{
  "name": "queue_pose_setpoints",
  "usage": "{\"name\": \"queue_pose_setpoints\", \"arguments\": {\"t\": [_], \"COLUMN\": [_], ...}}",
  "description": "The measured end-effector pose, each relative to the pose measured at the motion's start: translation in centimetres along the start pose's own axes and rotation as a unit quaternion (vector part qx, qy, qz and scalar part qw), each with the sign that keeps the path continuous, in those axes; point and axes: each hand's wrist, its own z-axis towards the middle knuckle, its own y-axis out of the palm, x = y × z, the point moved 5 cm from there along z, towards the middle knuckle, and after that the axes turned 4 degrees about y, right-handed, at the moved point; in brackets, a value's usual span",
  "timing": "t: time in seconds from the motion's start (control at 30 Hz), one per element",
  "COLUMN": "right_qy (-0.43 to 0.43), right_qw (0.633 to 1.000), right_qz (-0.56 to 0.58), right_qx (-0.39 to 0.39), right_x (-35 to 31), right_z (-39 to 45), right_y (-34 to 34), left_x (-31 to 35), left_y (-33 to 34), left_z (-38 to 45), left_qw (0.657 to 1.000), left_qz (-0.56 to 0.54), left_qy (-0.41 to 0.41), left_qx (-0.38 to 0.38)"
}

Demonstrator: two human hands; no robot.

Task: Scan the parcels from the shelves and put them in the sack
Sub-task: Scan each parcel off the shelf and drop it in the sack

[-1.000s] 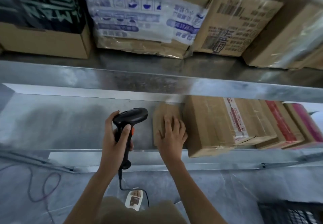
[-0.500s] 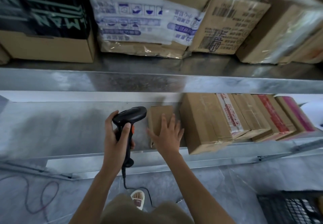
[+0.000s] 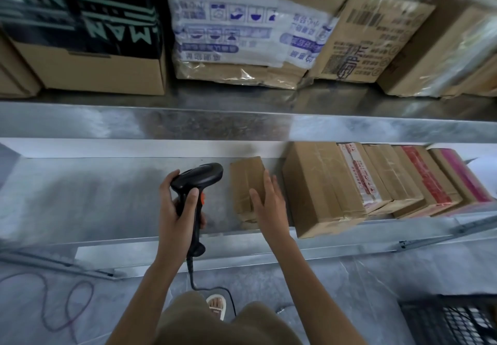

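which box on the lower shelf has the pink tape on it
The farthest-right box in the row, at the shelf's right end. Its neighbour carries red tape, and the small parcel under the right hand is plain brown.

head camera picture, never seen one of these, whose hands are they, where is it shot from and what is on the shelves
The picture comes from a camera worn on a person's head, looking forward and down, so the two bare arms reaching in from the bottom are the wearer's own. The left hand grips a black barcode scanner by its handle; its cable trails to the floor. The right hand rests with straight fingers on a small brown parcel lying on the lower metal shelf. Right of it is a row of taped cardboard boxes. The upper shelf holds larger cartons. A black crate shows at the bottom right.
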Motion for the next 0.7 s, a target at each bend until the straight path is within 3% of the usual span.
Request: {"name": "queue_pose_setpoints", "arguments": {"t": [0.07,0.17,0.27,0.4,0.5,0.6,0.7], "right_qy": [-0.026,0.004,0.034,0.06,0.016,-0.061,-0.073], "right_qw": [0.996,0.977,0.969,0.987,0.998,0.987,0.964], "right_qz": [-0.087,-0.212,-0.245,-0.148,-0.005,0.092,0.222], "right_qx": [0.021,-0.014,-0.006,0.03,0.061,0.116,0.13], "right_x": [-1.1,-1.8,-1.2,-0.1,-0.3,-1.6,-2.7], "right_z": [-0.3,-0.3,-0.2,-0.2,-0.8,-2.4,-3.6], "right_y": [-0.2,0.7,1.2,0.4,-0.5,-1.1,-1.3], "left_x": [-0.1,-0.1,0.2,0.9,2.0,3.4,4.3], "left_y": [-0.1,-0.3,-0.5,-1.0,-1.5,-2.0,-2.0], "left_z": [0.0,0.0,-0.1,-0.6,-1.0,-1.7,-2.2], "left_qw": [1.0,1.0,1.0,0.999,0.999,0.999,0.999], "left_qz": [-0.001,0.003,0.011,0.028,0.032,0.027,0.021], "left_qy": [0.0,0.004,0.003,0.002,0.008,0.022,0.031], "left_qx": [-0.003,-0.009,-0.014,-0.02,-0.026,-0.027,-0.029]}}
